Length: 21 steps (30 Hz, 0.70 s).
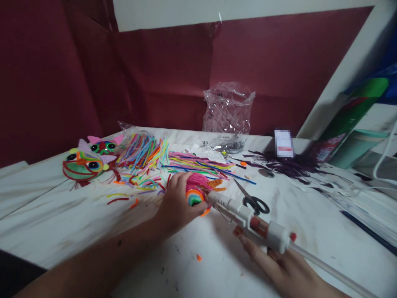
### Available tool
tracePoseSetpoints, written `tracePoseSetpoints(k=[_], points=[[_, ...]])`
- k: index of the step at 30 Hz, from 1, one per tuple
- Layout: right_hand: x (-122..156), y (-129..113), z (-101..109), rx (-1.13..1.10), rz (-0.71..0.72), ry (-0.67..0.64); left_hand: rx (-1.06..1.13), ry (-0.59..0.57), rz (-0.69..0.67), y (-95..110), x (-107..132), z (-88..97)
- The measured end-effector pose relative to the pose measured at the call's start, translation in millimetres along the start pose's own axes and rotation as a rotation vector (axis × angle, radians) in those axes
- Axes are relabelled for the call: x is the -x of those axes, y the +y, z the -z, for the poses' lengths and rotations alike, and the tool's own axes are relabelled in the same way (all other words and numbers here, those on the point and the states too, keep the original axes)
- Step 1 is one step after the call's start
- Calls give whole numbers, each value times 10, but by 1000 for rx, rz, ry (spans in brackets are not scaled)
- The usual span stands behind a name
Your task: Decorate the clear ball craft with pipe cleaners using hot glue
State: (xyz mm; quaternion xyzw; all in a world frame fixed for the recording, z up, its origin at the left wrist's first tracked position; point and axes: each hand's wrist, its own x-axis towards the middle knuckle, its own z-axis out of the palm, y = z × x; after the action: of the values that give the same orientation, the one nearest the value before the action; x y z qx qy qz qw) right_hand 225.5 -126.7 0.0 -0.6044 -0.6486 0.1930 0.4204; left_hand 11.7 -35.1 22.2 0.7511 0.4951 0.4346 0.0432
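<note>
My left hand (178, 200) is closed round a pink pipe-cleaner owl craft (197, 183) with a rainbow-ringed eye; part of it is hidden under my fingers. Orange pipe-cleaner loops (217, 185) stick out on its right side. In my right hand (276, 263) is a white hot glue gun (238, 211), its nozzle pointed at the owl and apparently touching it. A clear glue stick (328, 269) runs out of the gun's back end. Black-handled scissors (252, 200) lie partly open just behind the gun.
Two finished-looking owl crafts (83, 163) lie at the left. Loose pipe cleaners (198, 163) and a bagged bundle (139, 151) spread across the middle. At the back stands a clear plastic bag (228, 111). Dark purple strips (285, 167) and a green cup (359, 149) are at right.
</note>
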Motion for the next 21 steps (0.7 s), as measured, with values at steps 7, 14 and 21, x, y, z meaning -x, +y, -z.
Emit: tracePoseSetpoints(k=[7,14,21], points=[[-40,48,40,-43,31,-53,14,22,14,-9,-14,3],[-19,237,76,-87,-9,-129,48,-4,77,1,-28,21],[-32,97,92,-44,-24,-108,9,-21,50,8,-17,16]])
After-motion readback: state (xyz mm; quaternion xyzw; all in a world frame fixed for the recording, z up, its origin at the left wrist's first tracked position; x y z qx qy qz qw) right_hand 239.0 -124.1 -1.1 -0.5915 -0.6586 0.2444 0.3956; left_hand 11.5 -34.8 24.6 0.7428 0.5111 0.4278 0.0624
